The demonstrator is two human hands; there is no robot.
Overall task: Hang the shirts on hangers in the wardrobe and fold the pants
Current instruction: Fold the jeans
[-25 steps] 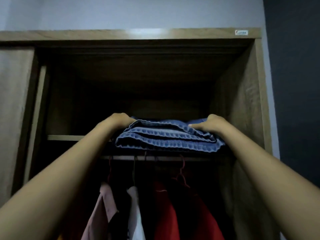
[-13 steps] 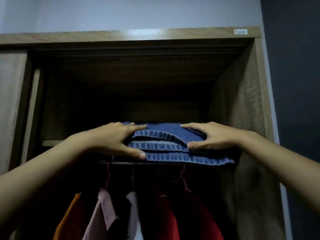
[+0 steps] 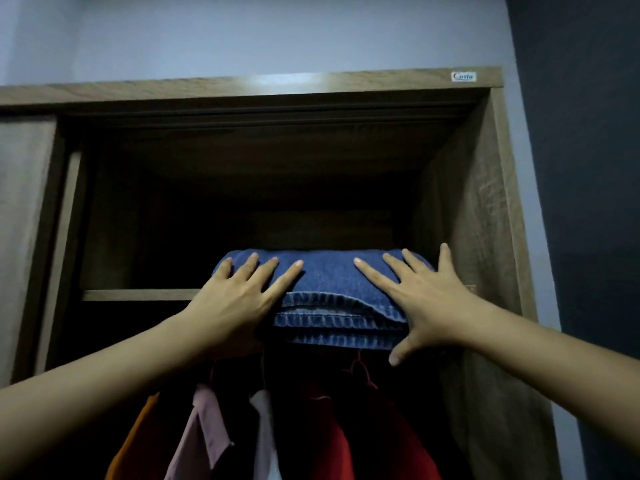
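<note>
Folded jeans (image 3: 329, 282) lie on the wooden wardrobe shelf (image 3: 138, 294), grey wall (image 3: 277, 32) above.

Two bare arms show, with no sleeves. The left hand (image 3: 231, 304) and the right hand (image 3: 427, 299) wear no rings, watch or gloves.

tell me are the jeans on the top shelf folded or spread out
Folded. The jeans show several stacked denim layers with stitched edges at the front, sitting as a compact bundle on the shelf under both flat hands.
</note>
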